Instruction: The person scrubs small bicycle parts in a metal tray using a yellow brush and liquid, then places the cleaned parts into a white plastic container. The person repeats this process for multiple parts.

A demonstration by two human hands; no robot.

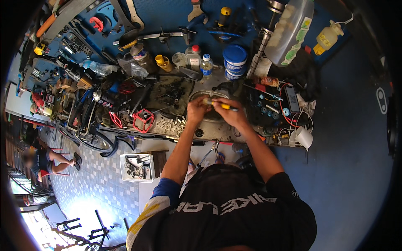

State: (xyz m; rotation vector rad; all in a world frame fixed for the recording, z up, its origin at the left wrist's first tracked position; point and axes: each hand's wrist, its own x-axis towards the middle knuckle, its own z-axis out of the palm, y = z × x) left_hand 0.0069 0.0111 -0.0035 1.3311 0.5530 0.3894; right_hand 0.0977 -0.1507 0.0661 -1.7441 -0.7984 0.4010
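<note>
Left hand (197, 109) closed around a small metal part (206, 101), which I can't identify from up here. Right hand (232, 113) closed on a yellow-handled tool (224, 106). I read the tool's long axis as running across, right to left, its tip pointing at the part, so the part lies just left of my right hand and touching my left. Both hands hover over an oval metal tray (209, 115) on the desk (165, 131). Red pedal (143, 120) well off to the left of my left hand.
</note>
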